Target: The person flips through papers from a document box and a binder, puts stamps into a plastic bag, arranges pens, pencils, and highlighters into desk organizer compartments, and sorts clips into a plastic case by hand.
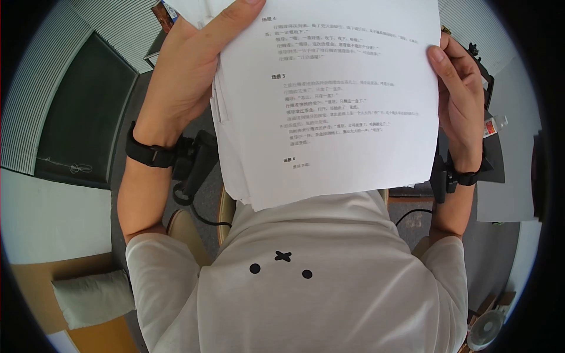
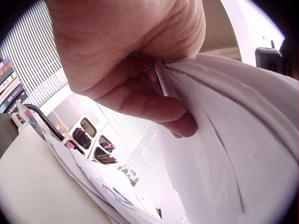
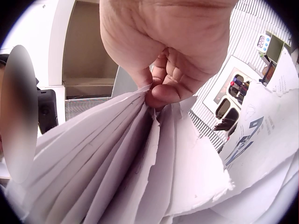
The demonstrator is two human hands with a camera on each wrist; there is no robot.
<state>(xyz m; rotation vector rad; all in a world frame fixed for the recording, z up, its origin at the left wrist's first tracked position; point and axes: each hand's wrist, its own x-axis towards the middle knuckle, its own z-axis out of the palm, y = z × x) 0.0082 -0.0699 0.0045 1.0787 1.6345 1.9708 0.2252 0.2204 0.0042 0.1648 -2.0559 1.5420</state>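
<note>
A stack of printed paper sheets (image 1: 335, 112) is held up in front of the chest, its top page covered in lines of black text. My left hand (image 1: 194, 70) grips the stack's left edge, thumb over the front and fingers behind, as the left wrist view shows on the sheets (image 2: 210, 121). At the other edge my right hand (image 1: 462, 94) pinches the paper between thumb and curled fingers. In the right wrist view the sheets (image 3: 117, 154) fan apart below that hand (image 3: 168, 51), with some ragged edges.
More papers with blue print (image 3: 252, 135) lie beyond the stack. A white organizer (image 2: 88, 126) holding pens and dark items stands behind, near books (image 2: 9, 84). A small white bottle (image 1: 495, 125) is at the right, a cushion (image 1: 94, 297) at the lower left.
</note>
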